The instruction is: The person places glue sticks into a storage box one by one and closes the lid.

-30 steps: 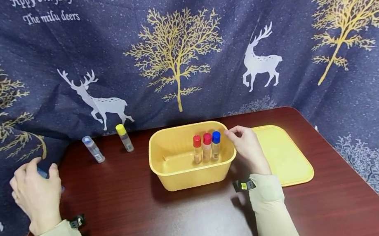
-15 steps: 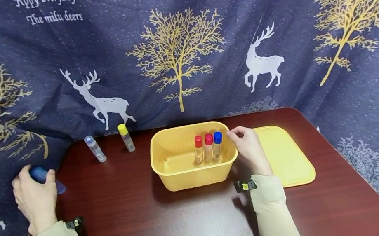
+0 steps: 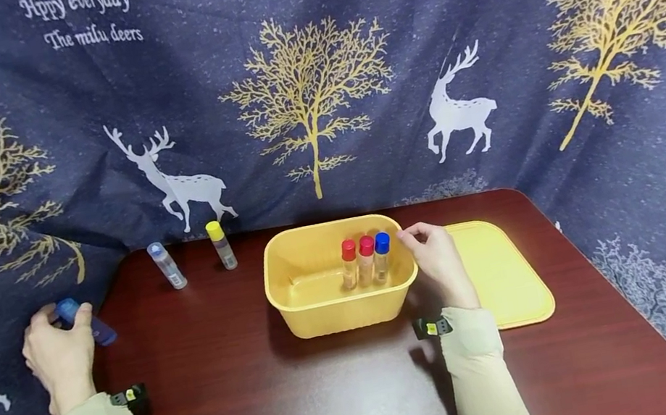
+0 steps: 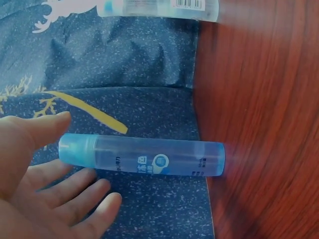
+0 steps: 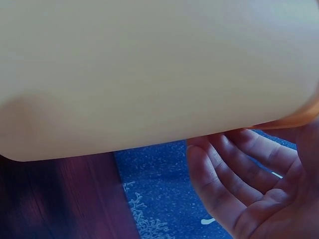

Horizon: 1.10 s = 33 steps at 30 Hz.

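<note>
A translucent blue glue bottle (image 4: pixel 154 157) stands upright at the table's left edge. My left hand (image 3: pixel 62 352) is around its cap, thumb on one side and fingers on the other; in the left wrist view a gap shows between thumb and cap. With thumb and fingers, my right hand (image 3: pixel 437 256) grips the right rim of a yellow plastic bin (image 3: pixel 347 314); the right wrist view shows the fingers against its outer wall, the thumb mostly hidden. Inside, at the right end, stand two red-capped bottles (image 3: pixel 349 263) and a blue-capped one (image 3: pixel 381 243).
A clear bottle with a pale blue cap (image 3: pixel 167 266) and a yellow-capped bottle (image 3: pixel 222 245) stand at the back left. The bin's flat yellow lid (image 3: pixel 506 274) lies to the right. A dark patterned cloth (image 3: pixel 314 93) hangs behind the brown table (image 3: pixel 220 402).
My left hand has shifted slightly down and left, and the blue bottle, mostly hidden behind it earlier, now shows more. My right hand and the bin stay in place.
</note>
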Each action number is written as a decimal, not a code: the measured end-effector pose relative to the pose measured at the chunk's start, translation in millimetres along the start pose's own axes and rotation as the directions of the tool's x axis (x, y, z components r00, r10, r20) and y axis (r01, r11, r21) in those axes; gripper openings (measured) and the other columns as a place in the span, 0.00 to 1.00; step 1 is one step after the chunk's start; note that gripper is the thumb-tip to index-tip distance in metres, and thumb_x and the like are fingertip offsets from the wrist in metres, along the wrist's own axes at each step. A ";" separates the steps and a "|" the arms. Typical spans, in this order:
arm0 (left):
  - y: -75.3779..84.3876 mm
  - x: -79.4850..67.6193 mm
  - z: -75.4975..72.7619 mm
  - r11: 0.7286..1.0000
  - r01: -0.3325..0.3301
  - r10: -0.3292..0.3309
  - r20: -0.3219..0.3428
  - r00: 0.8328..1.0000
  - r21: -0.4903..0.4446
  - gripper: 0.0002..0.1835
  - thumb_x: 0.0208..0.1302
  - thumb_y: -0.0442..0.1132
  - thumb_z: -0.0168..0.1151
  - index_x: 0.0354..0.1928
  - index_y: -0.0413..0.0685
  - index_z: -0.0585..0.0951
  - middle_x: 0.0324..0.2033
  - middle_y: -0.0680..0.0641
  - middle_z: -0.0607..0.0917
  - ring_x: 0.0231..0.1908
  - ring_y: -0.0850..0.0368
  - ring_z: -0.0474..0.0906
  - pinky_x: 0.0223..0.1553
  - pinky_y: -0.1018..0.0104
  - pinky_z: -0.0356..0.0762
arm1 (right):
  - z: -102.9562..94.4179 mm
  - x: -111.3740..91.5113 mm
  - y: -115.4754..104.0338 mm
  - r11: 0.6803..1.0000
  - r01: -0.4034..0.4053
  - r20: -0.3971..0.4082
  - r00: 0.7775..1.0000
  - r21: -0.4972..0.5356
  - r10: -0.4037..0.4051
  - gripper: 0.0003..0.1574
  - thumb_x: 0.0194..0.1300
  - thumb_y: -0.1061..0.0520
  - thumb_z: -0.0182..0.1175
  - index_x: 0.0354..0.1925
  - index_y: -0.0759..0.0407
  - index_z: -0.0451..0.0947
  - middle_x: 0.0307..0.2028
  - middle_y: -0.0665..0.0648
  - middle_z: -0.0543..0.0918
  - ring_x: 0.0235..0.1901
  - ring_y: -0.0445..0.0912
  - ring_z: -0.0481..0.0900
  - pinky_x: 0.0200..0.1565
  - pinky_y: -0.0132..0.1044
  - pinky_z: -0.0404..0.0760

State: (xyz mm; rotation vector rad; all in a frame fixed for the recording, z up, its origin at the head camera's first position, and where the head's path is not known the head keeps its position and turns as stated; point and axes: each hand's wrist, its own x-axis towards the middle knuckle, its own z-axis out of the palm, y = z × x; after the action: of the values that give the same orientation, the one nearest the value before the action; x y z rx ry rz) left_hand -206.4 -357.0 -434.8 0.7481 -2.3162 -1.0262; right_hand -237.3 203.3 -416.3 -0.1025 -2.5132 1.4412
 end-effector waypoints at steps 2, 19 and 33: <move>-1.4 0.5 0.4 1.000 0.002 -0.002 -0.010 1.000 -0.005 0.31 0.65 0.49 0.59 0.65 0.38 0.71 0.56 0.30 0.75 0.58 0.26 0.65 0.58 0.36 0.56 | -0.1 0.6 -0.3 1.000 0.006 -0.005 1.000 -0.002 -0.006 0.18 0.69 0.47 0.61 0.38 0.63 0.83 0.35 0.63 0.84 0.33 0.52 0.78 0.37 0.40 0.77; -7.1 6.1 2.3 1.000 0.016 -0.016 -0.027 1.000 -0.012 0.28 0.64 0.49 0.62 0.60 0.39 0.77 0.32 0.43 0.82 0.54 0.33 0.71 0.56 0.44 0.61 | 0.8 1.6 1.3 1.000 0.003 -0.012 1.000 -0.007 -0.004 0.18 0.69 0.47 0.60 0.38 0.62 0.83 0.37 0.64 0.85 0.35 0.52 0.78 0.39 0.42 0.78; -5.8 9.2 2.8 1.000 0.012 -0.012 -0.020 1.000 -0.005 0.27 0.62 0.50 0.63 0.58 0.40 0.79 0.26 0.70 0.71 0.51 0.36 0.74 0.55 0.46 0.63 | 1.2 2.0 1.1 1.000 -0.016 -0.008 1.000 -0.009 0.016 0.19 0.69 0.47 0.60 0.39 0.62 0.84 0.36 0.61 0.85 0.34 0.51 0.78 0.37 0.40 0.78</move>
State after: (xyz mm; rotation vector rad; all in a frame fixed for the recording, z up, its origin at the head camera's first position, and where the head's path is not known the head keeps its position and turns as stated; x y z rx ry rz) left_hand -213.3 -364.9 -439.0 0.7675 -2.2936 -1.0249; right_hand -239.6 203.2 -417.5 -0.1295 -2.5184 1.4323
